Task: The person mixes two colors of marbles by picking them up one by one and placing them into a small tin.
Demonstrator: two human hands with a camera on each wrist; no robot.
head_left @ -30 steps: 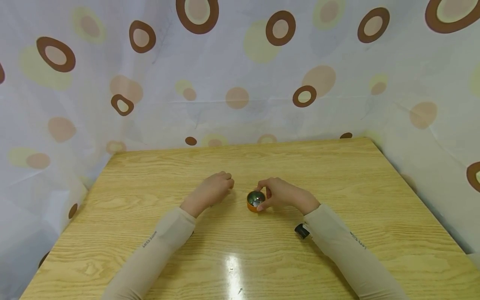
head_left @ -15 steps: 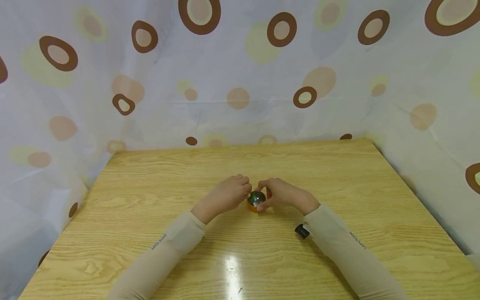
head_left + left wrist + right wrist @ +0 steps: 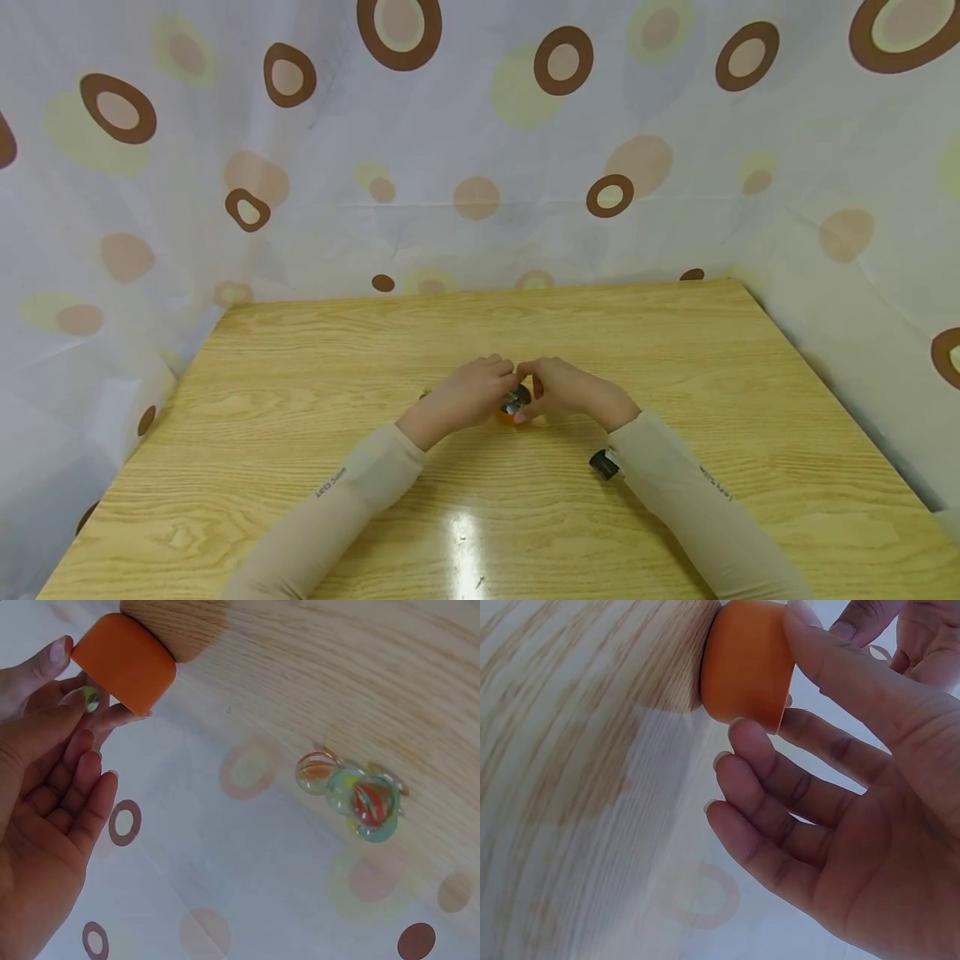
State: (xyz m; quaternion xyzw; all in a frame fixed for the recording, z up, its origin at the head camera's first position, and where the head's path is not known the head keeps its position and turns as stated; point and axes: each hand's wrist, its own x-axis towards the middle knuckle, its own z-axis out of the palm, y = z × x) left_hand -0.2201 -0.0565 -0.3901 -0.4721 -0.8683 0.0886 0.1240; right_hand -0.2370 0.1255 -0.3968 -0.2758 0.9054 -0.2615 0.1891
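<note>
A small orange cup [image 3: 124,664] with a shiny, dark metallic inside stands on the wooden table. My right hand [image 3: 573,390] grips its rim from the right between thumb and fingers; in the right wrist view the other fingers curl loosely beside the cup wall [image 3: 746,664]. My left hand [image 3: 467,395] is at the cup's left rim and pinches a green-yellow glass marble [image 3: 91,698] between thumb and finger, close to the cup's mouth. Several clear glass marbles [image 3: 371,802] with coloured swirls lie together on the table. In the head view my left hand mostly hides them.
The wooden table [image 3: 337,333] reaches back to a white curtain [image 3: 480,150] with brown and beige spots, which also hangs along both sides. A small black device [image 3: 603,464] sits at my right sleeve.
My left hand has moved right from beside the cup to its rim, now covering part of the opening. My right hand and the cup stay in place.
</note>
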